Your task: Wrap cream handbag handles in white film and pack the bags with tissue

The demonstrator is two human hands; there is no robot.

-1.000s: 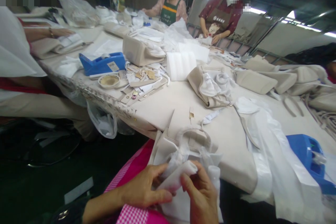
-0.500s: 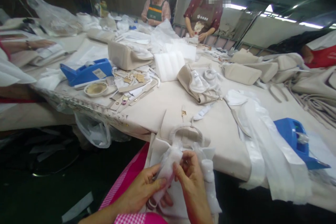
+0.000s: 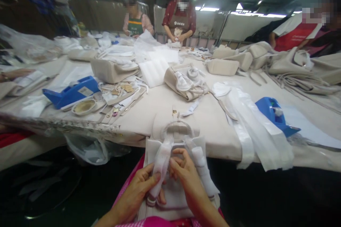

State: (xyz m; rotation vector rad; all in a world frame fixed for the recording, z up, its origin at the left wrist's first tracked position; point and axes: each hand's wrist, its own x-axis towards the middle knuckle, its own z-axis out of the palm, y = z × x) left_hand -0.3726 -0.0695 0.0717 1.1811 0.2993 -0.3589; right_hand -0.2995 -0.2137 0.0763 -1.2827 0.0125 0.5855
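Observation:
A beige backpack (image 3: 174, 198) leans against the table edge at my lap, its flap (image 3: 157, 124) and handle lying on the tabletop. My left hand (image 3: 138, 186) is closed round the left shoulder strap (image 3: 164, 152), which is wrapped in white foam sheet. Beside that strap, my right hand (image 3: 183, 170) has its thumb and fingers curled together at the edge of the wrap; what they pinch is too small to make out. The other shoulder strap (image 3: 204, 172), on the right, is also wrapped in white foam.
Blue tape dispensers (image 3: 73, 92) stand at left and right. White foam strips (image 3: 253, 127) hang over the front edge at right. A stuffed beige bag (image 3: 183, 81), a small round dish (image 3: 84, 107) and loose straps lie ahead. Co-workers (image 3: 178, 21) stand across the table.
The view has turned right and levelled. My left hand stays on the wrapped strap, while my right fingers have shifted slightly along its edge. The right-hand strap shows more fully.

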